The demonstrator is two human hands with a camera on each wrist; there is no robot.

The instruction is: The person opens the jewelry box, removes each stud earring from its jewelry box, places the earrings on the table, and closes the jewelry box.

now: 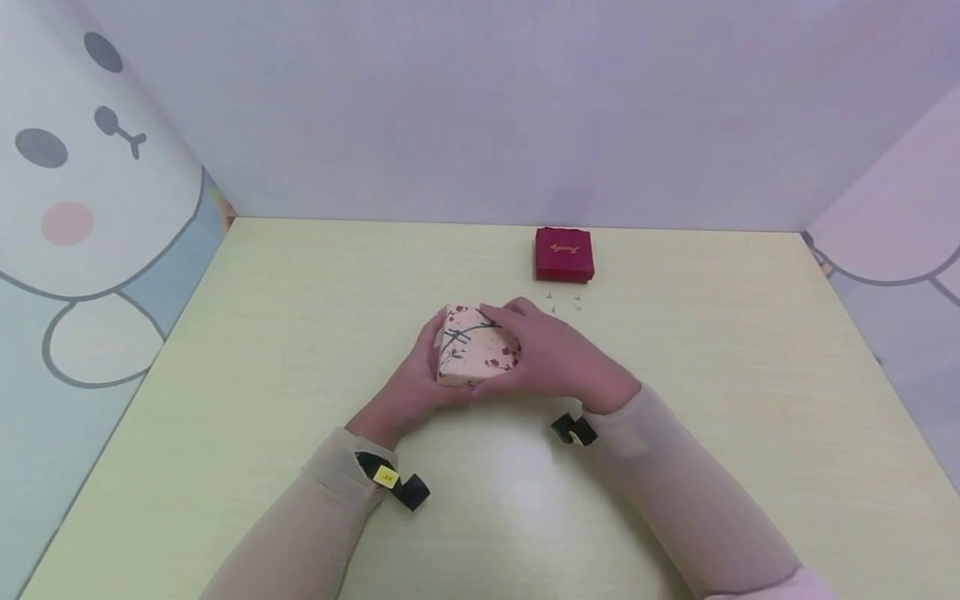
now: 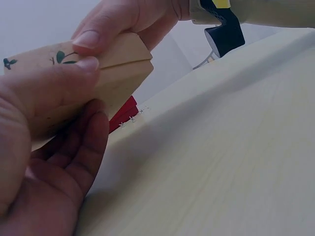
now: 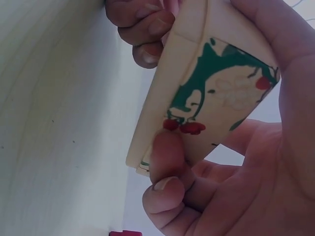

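Note:
Both hands hold a small pale box (image 1: 474, 346) printed with dark stems, leaves and red flowers, raised over the middle of the table. My left hand (image 1: 420, 375) grips its left side and reaches underneath, its thumb along the near side in the left wrist view. From the right, my right hand (image 1: 558, 350) spans the box, fingers on the far edge and thumb at the near edge. A seam runs around the box (image 3: 219, 93) between lid and base in the right wrist view. Its contents are hidden.
A dark red box (image 1: 564, 255) with gold lettering sits at the back of the pale wooden table (image 1: 300, 283). Several tiny metallic pieces (image 1: 564, 302) lie just in front of it. A pale wall (image 1: 495, 117) rises behind the table's back edge.

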